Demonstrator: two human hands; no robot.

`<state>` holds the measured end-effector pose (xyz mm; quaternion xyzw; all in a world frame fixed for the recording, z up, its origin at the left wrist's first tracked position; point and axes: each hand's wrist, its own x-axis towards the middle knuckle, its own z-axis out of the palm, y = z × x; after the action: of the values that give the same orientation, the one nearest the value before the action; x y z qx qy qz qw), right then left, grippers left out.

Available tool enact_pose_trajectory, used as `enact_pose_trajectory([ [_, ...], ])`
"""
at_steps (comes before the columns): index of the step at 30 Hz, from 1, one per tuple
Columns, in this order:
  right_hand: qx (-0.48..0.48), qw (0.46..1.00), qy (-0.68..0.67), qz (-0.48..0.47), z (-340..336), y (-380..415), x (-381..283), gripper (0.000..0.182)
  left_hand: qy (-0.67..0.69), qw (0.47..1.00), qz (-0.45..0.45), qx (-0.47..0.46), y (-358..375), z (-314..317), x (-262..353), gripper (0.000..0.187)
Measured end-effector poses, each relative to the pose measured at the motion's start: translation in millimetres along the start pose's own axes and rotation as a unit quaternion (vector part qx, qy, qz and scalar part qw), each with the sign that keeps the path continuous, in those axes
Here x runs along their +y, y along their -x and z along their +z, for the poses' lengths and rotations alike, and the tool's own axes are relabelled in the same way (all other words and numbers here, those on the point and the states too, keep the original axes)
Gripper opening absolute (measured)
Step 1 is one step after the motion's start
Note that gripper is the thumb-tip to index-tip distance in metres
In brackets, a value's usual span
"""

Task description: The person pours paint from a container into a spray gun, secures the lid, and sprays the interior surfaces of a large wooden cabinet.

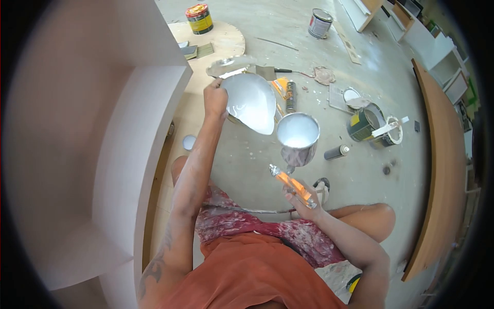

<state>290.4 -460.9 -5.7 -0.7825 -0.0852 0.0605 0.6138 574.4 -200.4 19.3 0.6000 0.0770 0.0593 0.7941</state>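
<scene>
My left hand (215, 99) is closed on the edge of a shallow white pan-like piece (251, 100), its pale inner face turned up toward me; I cannot make out its exact kind. In my right hand (304, 198) is an orange tube (293, 186) with a crumpled silver end, pointing up and to the left. Just beyond that hand stands a metal can (298, 136) with a white inside. A wide scraper blade (265, 73) shows behind the pan-like piece, beside a crumpled clear bag-like thing (229, 64).
A white cabinet (139, 154) rises on my left. To the right are dark tins (365, 122), a spray can (337, 152) and a long wooden panel (440, 165). Farther off, a yellow-red tin (199, 19) sits on a round board (231, 38), with another can (320, 23) on the floor.
</scene>
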Motion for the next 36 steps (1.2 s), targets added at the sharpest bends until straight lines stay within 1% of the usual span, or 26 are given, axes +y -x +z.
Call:
enact_pose_trajectory([
  [1, -0.001, 1.0, -0.003, -0.003, 3, -1, 0, 0.028, 0.014, 1.0, 0.015, 0.013, 0, -1, 18, 0.058],
  [3, -0.036, 0.999, 0.018, -0.007, 6, -2, 2, 0.026, 0.036, 0.998, 0.045, 0.027, 1, -3, 51, 0.057],
  [5, -0.057, 0.998, 0.028, -0.009, 7, -3, 4, 0.025, 0.022, 0.998, 0.061, 0.019, 0, -11, 77, 0.057],
  [6, -0.074, 0.996, 0.046, 0.014, 7, -4, 6, 0.026, 0.011, 0.997, 0.074, 0.011, 2, -14, 89, 0.057],
  [7, -0.091, 0.993, 0.065, 0.038, 8, -5, 10, 0.027, 0.019, 0.997, 0.068, 0.019, 7, -13, 103, 0.057],
  [9, -0.096, 0.993, 0.059, 0.043, 11, -8, 23, 0.03, 0.021, 0.997, 0.073, 0.015, 15, -13, 124, 0.058],
  [12, -0.104, 0.993, 0.039, 0.039, 11, -14, 26, 0.035, 0.013, 0.996, 0.082, 0.011, 27, -11, 145, 0.059],
  [14, -0.107, 0.994, 0.023, 0.033, 13, -18, 26, 0.036, 0.0, 0.996, 0.085, 0.01, 34, -10, 152, 0.059],
  [17, -0.115, 0.992, 0.035, 0.033, 13, -22, 24, 0.035, -0.027, 0.994, 0.101, 0.018, 48, -4, 158, 0.06],
  [19, -0.125, 0.989, 0.071, 0.012, 12, -24, 19, 0.035, 0.012, 0.989, 0.145, 0.024, 55, 4, 160, 0.048],
  [20, -0.124, 0.99, 0.072, 0.012, 12, -25, 21, 0.035, 0.013, 0.989, 0.146, 0.023, 59, 6, 162, 0.048],
  [22, -0.118, 0.991, 0.051, -0.028, 15, -25, 24, 0.037, -0.057, 0.983, 0.172, 0.029, 68, 10, 165, 0.044],
  [23, -0.115, 0.992, 0.051, -0.029, 14, -25, 25, 0.037, -0.057, 0.983, 0.173, 0.026, 70, 12, 166, 0.044],
  [25, -0.132, 0.988, 0.075, 0.001, 12, -26, 14, 0.036, -0.082, 0.974, 0.208, 0.041, 75, 15, 169, 0.043],
  [26, -0.13, 0.989, 0.076, -0.001, 12, -26, 13, 0.036, -0.082, 0.974, 0.21, 0.04, 79, 17, 171, 0.043],
  [28, -0.144, 0.985, 0.098, 0.002, 12, -26, 10, 0.034, -0.092, 0.976, 0.194, 0.034, 87, 21, 180, 0.055],
  [32, -0.141, 0.986, 0.094, -0.003, 12, -27, 6, 0.033, -0.121, 0.97, 0.208, 0.043, 88, 22, 183, 0.054],
  [34, -0.135, 0.988, 0.069, -0.037, 14, -27, 11, 0.033, -0.121, 0.964, 0.235, 0.042, 84, 21, 181, 0.053],
  [36, -0.128, 0.988, 0.076, -0.047, 14, -27, 13, 0.032, -0.125, 0.963, 0.231, 0.054, 87, 23, 184, 0.052],
])
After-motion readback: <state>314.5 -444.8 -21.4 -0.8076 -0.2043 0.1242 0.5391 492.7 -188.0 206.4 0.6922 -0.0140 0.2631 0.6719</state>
